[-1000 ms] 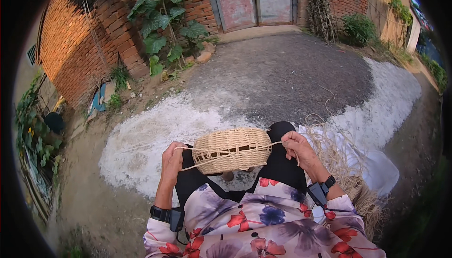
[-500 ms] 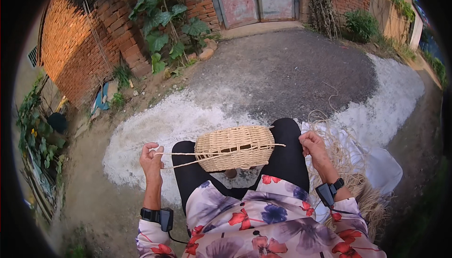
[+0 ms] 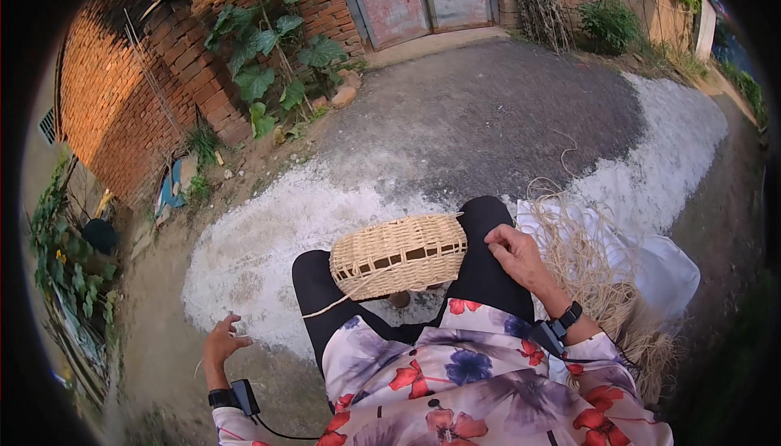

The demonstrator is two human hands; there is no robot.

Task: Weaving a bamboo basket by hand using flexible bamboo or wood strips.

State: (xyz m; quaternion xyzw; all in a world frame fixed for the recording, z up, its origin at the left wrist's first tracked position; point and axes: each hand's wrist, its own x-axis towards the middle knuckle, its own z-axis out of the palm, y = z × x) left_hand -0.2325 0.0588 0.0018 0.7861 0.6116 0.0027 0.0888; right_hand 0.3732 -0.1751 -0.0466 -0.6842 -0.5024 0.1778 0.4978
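Note:
On my lap, between black-trousered knees, rests a woven straw basket, pale tan, tilted, with a row of gaps along its side. A loose twisted straw cord leaves its lower left and lies across my left thigh. My left hand is off to the left, away from the basket, fingers spread; a thin pale strand shows by its wrist, and I cannot tell whether the fingers touch it. Over my right knee is my right hand, just right of the basket, fingers loosely curled, with nothing visible in them.
A tangled heap of straw strands lies on a white sack at my right. Grey and whitened paving stretches ahead to a faded double door. Brick walls and a leafy plant stand at the left.
My left hand has swung out left and down, its fingers opening, and the cord's free end now lies on my thigh. My right hand has moved left toward the basket.

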